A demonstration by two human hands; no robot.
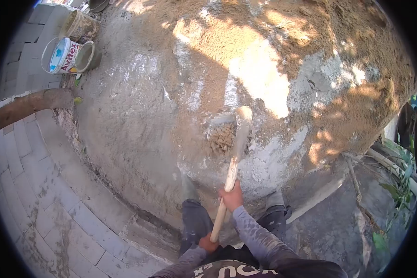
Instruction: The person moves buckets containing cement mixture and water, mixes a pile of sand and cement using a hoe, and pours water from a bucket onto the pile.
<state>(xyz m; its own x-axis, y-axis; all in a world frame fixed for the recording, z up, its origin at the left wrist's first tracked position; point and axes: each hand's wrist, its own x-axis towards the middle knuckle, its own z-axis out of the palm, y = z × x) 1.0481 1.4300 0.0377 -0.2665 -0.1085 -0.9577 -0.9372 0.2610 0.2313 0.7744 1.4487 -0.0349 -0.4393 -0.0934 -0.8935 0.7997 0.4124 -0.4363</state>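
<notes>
A hoe with a long pale wooden handle [231,173] reaches away from my body into a spread of sand and grey-white powder [268,167]. My right hand [231,195] is closed around the handle's middle. Lower down, close to my waist, my left hand [209,242] wraps the near end of the handle. At the far end, the hoe's head rests in the mix, mostly hidden, with clumps of damp brown sand [221,137] gathered just left of the handle. Both boots stand at the near edge of the pile, one on each side of the handle.
A white paint bucket [62,55] lies near other dirty buckets [81,26] at the upper left. A tree trunk [32,107] juts in from the left beside grey paving [46,185]. Branches and leaves [394,176] lie right. Sunlit sand [282,28] rises at the back.
</notes>
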